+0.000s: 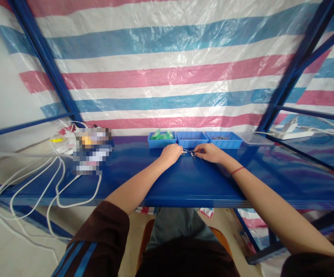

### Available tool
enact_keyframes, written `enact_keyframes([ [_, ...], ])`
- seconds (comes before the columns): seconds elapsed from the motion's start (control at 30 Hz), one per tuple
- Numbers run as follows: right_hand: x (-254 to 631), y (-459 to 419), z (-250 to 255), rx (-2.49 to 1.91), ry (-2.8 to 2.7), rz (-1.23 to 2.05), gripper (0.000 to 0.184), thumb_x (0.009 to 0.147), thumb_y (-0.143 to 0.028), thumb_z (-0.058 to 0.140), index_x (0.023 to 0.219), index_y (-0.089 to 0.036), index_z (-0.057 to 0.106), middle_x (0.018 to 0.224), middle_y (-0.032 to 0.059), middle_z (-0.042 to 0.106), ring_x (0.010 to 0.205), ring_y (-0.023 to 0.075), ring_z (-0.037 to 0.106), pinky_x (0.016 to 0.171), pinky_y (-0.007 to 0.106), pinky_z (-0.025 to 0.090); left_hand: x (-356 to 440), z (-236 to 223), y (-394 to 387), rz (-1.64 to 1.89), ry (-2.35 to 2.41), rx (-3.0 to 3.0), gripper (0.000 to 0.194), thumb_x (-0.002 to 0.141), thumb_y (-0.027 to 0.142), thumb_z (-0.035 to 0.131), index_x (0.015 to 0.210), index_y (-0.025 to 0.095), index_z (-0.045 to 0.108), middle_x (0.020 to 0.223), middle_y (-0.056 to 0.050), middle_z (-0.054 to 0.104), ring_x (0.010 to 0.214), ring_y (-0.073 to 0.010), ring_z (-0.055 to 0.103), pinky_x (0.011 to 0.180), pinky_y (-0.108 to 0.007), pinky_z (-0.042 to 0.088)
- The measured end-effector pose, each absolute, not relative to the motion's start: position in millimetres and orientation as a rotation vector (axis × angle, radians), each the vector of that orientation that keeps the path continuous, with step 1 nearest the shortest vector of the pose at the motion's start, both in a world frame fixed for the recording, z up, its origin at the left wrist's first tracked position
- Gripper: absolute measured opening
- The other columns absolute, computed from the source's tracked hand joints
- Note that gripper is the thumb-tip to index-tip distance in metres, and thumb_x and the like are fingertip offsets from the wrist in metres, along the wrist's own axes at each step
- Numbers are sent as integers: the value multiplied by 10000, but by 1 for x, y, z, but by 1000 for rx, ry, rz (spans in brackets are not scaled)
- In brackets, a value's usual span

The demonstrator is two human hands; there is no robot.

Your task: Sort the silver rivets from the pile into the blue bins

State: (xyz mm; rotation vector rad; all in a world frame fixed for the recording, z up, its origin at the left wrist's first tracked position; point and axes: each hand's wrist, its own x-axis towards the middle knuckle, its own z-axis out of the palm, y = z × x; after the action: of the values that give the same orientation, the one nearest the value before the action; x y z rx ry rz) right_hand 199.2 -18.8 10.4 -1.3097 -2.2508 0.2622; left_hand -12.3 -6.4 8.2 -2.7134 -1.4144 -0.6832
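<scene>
My left hand (171,154) is closed, and a thin silvery metal piece (185,152) sticks out from its fingertips. Facing it, my right hand (209,153) pinches at a small cluster of thin metal parts (193,156) between the two hands. Their exact kind is too small to make out. Just behind the hands stand three blue bins in a row. Green plastic pieces (162,135) fill the left bin (161,144). Small metal parts lie low in the middle bin (192,142), and more metal parts (221,137) in the right bin (227,144).
The blue tabletop (184,184) runs between blue metal posts. A clear plastic lid (256,139) lies right of the bins. White cables (61,184) hang over the left front edge, near a blurred-out patch (93,152). A white device (294,130) sits at the far right.
</scene>
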Motion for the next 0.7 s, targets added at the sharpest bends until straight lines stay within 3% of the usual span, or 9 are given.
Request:
enact_keyframes([
  [0.1, 195, -21, 13, -1286, -2168, 237, 164, 727, -288, 615, 825, -193, 706, 686, 15, 654, 574, 145, 547, 594, 282, 417, -13, 9, -6, -750, -1370, -2679, 217, 910, 234, 476, 876, 155, 675, 903, -104, 667, 891, -230, 641, 825, -322, 479],
  [0.27, 183, -26, 16, -1185, -1915, 403, 368, 733, -464, 647, 947, -168, 696, 766, 39, 672, 583, 136, 543, 575, 277, 442, -7, 4, -6, -1217, -1249, -2936, 195, 929, 228, 421, 913, 180, 609, 850, -32, 675, 835, -168, 640, 809, -286, 482],
  [0.4, 177, -29, 18, -1041, -1878, 529, 399, 736, -531, 635, 891, -171, 706, 815, 61, 699, 663, 161, 581, 624, 299, 466, -1, -1, -6, -1448, -1273, -3083, 186, 927, 270, 421, 923, 183, 585, 816, -13, 672, 786, -141, 637, 763, -266, 493],
  [0.7, 177, -30, 22, -1058, -1736, 715, 366, 692, -504, 671, 853, -175, 660, 769, 63, 672, 558, 145, 562, 511, 294, 461, 3, 3, -4, -2004, -1298, -2888, 123, 805, 229, 621, 892, 143, 637, 871, -57, 695, 819, -155, 647, 804, -294, 494],
])
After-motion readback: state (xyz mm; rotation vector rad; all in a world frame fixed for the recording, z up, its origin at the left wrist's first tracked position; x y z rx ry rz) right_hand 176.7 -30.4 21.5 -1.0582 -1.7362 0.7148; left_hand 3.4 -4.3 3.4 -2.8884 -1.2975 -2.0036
